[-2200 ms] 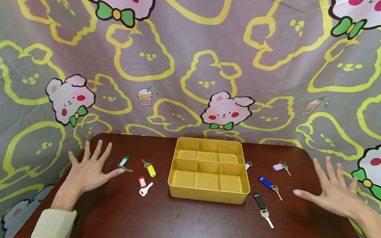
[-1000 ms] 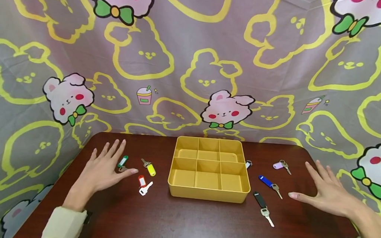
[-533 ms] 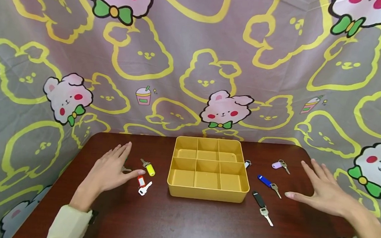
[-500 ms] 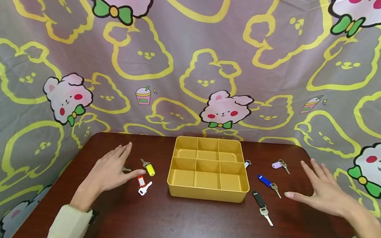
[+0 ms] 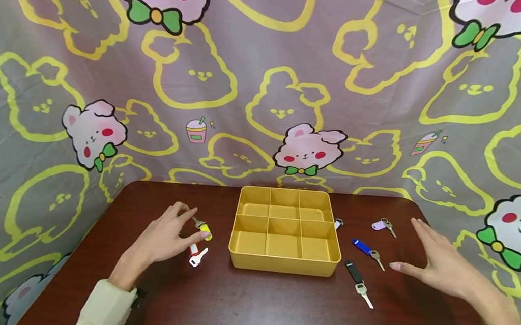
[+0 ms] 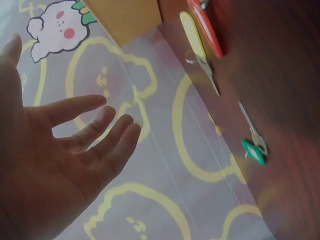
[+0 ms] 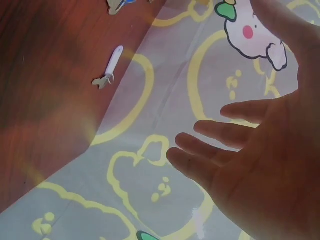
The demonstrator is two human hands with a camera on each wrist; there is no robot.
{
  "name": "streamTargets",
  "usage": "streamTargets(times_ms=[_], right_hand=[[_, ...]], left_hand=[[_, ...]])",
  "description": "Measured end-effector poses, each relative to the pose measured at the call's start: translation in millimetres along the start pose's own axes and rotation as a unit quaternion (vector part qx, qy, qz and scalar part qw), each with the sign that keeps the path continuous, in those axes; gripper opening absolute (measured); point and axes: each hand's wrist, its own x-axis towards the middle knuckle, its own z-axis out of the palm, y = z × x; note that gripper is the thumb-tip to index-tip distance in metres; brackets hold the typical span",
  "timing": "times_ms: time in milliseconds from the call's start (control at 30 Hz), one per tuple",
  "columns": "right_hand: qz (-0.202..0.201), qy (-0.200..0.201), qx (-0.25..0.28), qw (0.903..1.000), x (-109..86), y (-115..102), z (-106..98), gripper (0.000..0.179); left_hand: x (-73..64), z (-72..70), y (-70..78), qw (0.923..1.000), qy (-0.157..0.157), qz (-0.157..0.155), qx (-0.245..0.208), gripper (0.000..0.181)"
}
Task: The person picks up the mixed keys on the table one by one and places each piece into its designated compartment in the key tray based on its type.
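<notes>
My left hand (image 5: 165, 236) hovers over the left group of keys, fingers loosely bent and holding nothing. Its thumb tip overlaps the yellow-tagged key (image 5: 203, 227) in the head view; the left wrist view shows a gap between hand and keys. Just below that thumb lies the red-tagged key (image 5: 198, 257). The green-tagged key (image 6: 254, 151), hidden behind the hand in the head view, lies on the table in the left wrist view. On the right, my right hand (image 5: 449, 269) is held spread in the air, nearest the blue-tagged key (image 5: 368, 250) and black-tagged key (image 5: 357, 280).
A yellow box (image 5: 284, 265) with several compartments stands mid-table. A purple-tagged key (image 5: 381, 225) lies at the back right. Another tag (image 5: 339, 224) is partly hidden behind the box's right side. Patterned cloth (image 5: 247, 95) surrounds the dark wooden table (image 5: 249, 304).
My left hand has moved right, from beside the green-tagged key toward the yellow and red ones, and its fingers have bent. My right hand has shifted slightly left, its fingers drawn closer together.
</notes>
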Motion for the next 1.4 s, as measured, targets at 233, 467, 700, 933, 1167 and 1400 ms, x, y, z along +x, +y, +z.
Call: streamTargets(times_ms=[233,467,700,933,1167,1400], right_hand=[[0.007,-0.012,-0.008,0.9999,-0.4,-5,4,0.119],[-0.003,0.001,-0.012,0.9999,-3.4,-8,10,0.106],[-0.011,0.011,-0.004,0.9999,-3.9,-12,14,0.105],[-0.018,0.008,-0.010,0.9998,-3.2,-15,19,0.102],[-0.020,0.004,-0.005,0.9998,-4.9,-18,26,0.101],[-0.021,-0.016,0.005,0.9996,-5.8,-21,34,0.100]], left_hand=[[3.6,8.5,14.6,0.9995,-0.003,0.023,-0.024,0.094],[7.0,12.9,28.0,0.9981,-0.020,0.052,-0.027,0.094],[10.5,19.6,40.9,0.9976,-0.034,0.055,-0.027,0.099],[14.6,25.6,53.5,0.9965,-0.051,0.061,-0.027,0.108],[16.8,30.4,61.3,0.9953,-0.068,0.065,-0.021,0.111],[17.5,35.5,64.5,0.9957,-0.067,0.053,-0.035,0.112]])
